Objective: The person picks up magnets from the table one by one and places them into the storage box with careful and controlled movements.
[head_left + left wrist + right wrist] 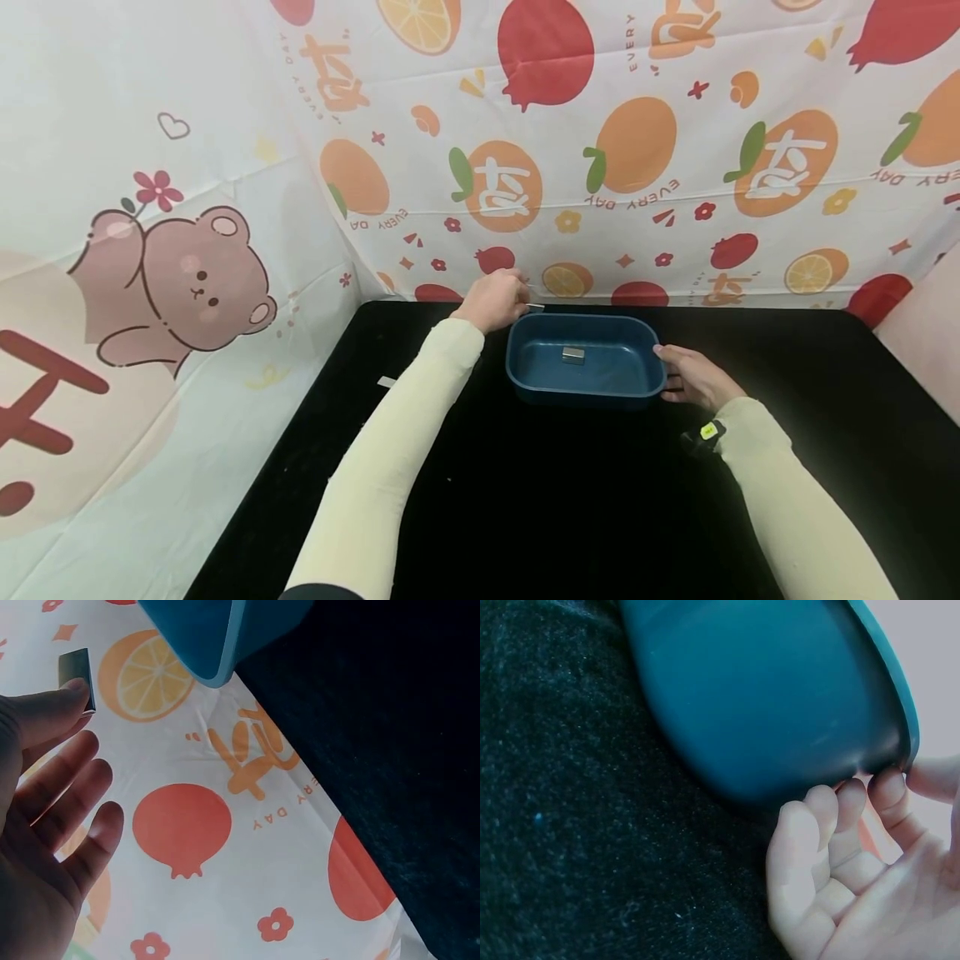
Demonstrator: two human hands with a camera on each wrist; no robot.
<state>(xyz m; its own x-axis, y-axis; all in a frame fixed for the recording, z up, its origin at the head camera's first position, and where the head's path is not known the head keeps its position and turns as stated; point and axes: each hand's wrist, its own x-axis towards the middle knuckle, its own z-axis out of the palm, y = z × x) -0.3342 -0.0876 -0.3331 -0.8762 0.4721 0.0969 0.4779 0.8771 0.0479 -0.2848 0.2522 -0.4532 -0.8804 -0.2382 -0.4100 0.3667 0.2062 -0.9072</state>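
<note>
A blue plastic basin (618, 354) with rounded corners sits near the back of the black table. My left hand (493, 300) is just past the basin's far left corner. Its thumb and a finger pinch a small, shiny silver rectangular piece (73, 669); the other fingers are loosely bent in the left wrist view. My right hand (697, 377) holds the basin's right end, thumb at the rim and fingertips against the outer wall (780, 735). A small silver block (573, 356) lies on the basin floor.
A small whitish strip (386, 382) lies on the black table (570, 500), beside the left forearm. Behind the table hangs a fruit-print cloth (675, 233), with a bear-print cloth (198, 283) on the left.
</note>
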